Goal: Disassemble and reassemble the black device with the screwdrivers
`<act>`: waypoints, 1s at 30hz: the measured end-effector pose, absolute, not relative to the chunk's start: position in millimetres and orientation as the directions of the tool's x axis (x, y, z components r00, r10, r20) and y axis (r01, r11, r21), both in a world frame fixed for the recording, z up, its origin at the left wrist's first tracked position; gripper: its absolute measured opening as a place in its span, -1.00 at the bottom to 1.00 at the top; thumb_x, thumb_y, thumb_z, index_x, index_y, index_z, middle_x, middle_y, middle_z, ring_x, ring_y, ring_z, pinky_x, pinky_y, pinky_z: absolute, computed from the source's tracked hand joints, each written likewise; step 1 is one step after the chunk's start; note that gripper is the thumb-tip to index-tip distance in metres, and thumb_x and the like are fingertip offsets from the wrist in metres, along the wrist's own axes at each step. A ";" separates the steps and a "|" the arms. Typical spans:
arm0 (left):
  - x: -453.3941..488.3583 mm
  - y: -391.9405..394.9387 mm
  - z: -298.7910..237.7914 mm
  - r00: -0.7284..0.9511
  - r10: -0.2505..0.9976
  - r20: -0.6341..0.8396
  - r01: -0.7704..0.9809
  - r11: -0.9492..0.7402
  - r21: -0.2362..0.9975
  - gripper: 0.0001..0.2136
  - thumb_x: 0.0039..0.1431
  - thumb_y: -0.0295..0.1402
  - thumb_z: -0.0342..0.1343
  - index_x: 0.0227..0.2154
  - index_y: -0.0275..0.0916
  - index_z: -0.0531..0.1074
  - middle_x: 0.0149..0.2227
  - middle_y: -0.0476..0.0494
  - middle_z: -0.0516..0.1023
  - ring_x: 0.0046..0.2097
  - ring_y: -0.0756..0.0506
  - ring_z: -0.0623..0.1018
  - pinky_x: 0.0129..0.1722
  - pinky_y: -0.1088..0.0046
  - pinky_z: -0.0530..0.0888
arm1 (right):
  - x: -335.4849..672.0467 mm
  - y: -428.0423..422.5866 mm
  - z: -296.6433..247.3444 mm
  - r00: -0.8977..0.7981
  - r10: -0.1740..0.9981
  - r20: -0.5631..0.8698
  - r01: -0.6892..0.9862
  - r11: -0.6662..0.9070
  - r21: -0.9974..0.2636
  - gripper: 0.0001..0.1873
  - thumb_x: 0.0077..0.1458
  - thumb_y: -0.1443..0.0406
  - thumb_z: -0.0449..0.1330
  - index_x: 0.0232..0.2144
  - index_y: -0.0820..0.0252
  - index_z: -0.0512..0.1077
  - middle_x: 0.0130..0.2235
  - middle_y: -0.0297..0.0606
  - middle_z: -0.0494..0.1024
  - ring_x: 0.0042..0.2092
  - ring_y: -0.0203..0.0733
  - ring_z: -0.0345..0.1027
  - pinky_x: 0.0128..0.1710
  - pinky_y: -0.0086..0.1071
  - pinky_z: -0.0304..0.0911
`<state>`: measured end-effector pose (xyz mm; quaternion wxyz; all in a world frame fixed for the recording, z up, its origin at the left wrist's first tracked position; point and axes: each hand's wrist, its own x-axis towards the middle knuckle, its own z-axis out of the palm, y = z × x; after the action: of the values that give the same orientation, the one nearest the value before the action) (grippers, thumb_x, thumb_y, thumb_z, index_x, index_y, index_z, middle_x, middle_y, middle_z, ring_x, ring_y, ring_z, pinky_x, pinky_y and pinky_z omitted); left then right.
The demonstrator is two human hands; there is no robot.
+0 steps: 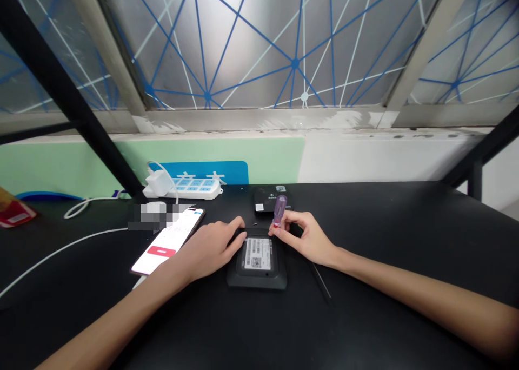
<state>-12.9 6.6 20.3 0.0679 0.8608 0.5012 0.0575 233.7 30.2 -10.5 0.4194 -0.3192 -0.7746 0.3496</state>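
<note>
A black electronic device [279, 267] lies on the table, showing a white label [258, 253] with printed codes. My left hand [214, 245] is at its upper left edge, thumb and forefinger closed against it. Between the fingertips of my right hand [306, 237] is a small screwdriver [279, 207] with a clear purple handle. It stands nearly upright over the device's upper right corner; its tip is hidden by the fingers. A thin black rod [322, 283] extends from under my right hand. A tiny dark piece, perhaps a screw [254, 224], lies just beyond the device.
A second black box [263, 197] sits behind. At left a lit phone [170, 240] lies beside my left forearm, with a white cable [60, 256] nearby. A white power strip [198, 187] with a plugged-in charger [159, 182] stands by the wall. Black frame bars [97, 148] rise at both sides.
</note>
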 end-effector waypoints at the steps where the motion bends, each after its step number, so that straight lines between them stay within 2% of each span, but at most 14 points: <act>1: -12.7 6.5 20.7 0.491 0.870 0.032 0.855 -0.489 0.175 -0.68 0.41 -0.14 -0.28 -0.09 -0.17 0.31 -0.46 -0.06 0.47 -0.41 -0.16 0.50 -0.41 0.37 0.30 | 233.7 29.8 -10.2 -0.443 0.786 0.431 0.207 0.557 -0.804 -0.80 0.20 0.19 0.20 -0.35 0.20 0.50 -0.37 -0.25 0.58 -0.41 -0.24 0.31 -0.34 -0.31 0.28; 8: -12.5 6.1 21.1 0.497 0.867 0.043 0.852 -0.496 0.167 -0.67 0.41 -0.13 -0.29 -0.09 -0.18 0.31 -0.45 -0.07 0.48 -0.40 -0.16 0.50 -0.40 0.37 0.32 | 234.6 30.4 -12.2 -0.426 0.775 0.466 0.254 0.597 -0.761 -0.77 0.21 0.18 0.18 -0.29 0.20 0.56 -0.37 -0.23 0.56 -0.38 -0.21 0.31 -0.32 -0.30 0.29; 12: -12.9 6.5 19.3 0.499 0.865 0.041 0.850 -0.498 0.172 -0.69 0.42 -0.15 -0.28 -0.09 -0.17 0.30 -0.46 -0.06 0.47 -0.41 -0.15 0.50 -0.41 0.37 0.30 | 234.5 32.3 -14.7 -0.410 0.793 0.450 0.223 0.566 -0.794 -0.84 0.17 0.22 0.22 -0.29 0.19 0.52 -0.41 -0.28 0.55 -0.41 -0.23 0.32 -0.34 -0.32 0.28; 15: -13.0 6.7 18.8 0.498 0.866 0.035 0.852 -0.496 0.168 -0.70 0.42 -0.16 -0.27 -0.09 -0.17 0.29 -0.47 -0.05 0.46 -0.41 -0.16 0.49 -0.41 0.36 0.29 | 234.7 32.0 -13.6 -0.430 0.789 0.438 0.184 0.552 -0.813 -0.89 0.16 0.27 0.21 -0.32 0.19 0.50 -0.36 -0.26 0.60 -0.39 -0.24 0.36 -0.34 -0.33 0.28; 22: -12.4 5.9 20.7 0.490 0.871 0.021 0.857 -0.486 0.172 -0.69 0.41 -0.15 -0.28 -0.09 -0.17 0.30 -0.45 -0.06 0.47 -0.39 -0.17 0.49 -0.39 0.35 0.29 | 233.4 29.3 -7.8 -0.438 0.803 0.404 0.175 0.517 -0.838 -0.87 0.18 0.27 0.20 -0.26 0.21 0.49 -0.33 -0.21 0.66 -0.36 -0.19 0.43 -0.30 -0.29 0.30; 30: -12.0 6.7 20.3 0.484 0.875 0.026 0.860 -0.481 0.172 -0.65 0.41 -0.12 -0.30 -0.07 -0.18 0.31 -0.44 -0.09 0.48 -0.38 -0.20 0.51 -0.38 0.34 0.32 | 234.9 30.3 -10.0 -0.456 0.785 0.418 0.165 0.536 -0.828 -0.91 0.20 0.29 0.19 -0.32 0.20 0.46 -0.31 -0.23 0.65 -0.36 -0.23 0.39 -0.29 -0.32 0.26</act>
<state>-12.0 6.7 20.3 0.0680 0.8588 0.5048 0.0551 234.9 30.3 -10.0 0.4200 -0.3088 -0.7693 0.3693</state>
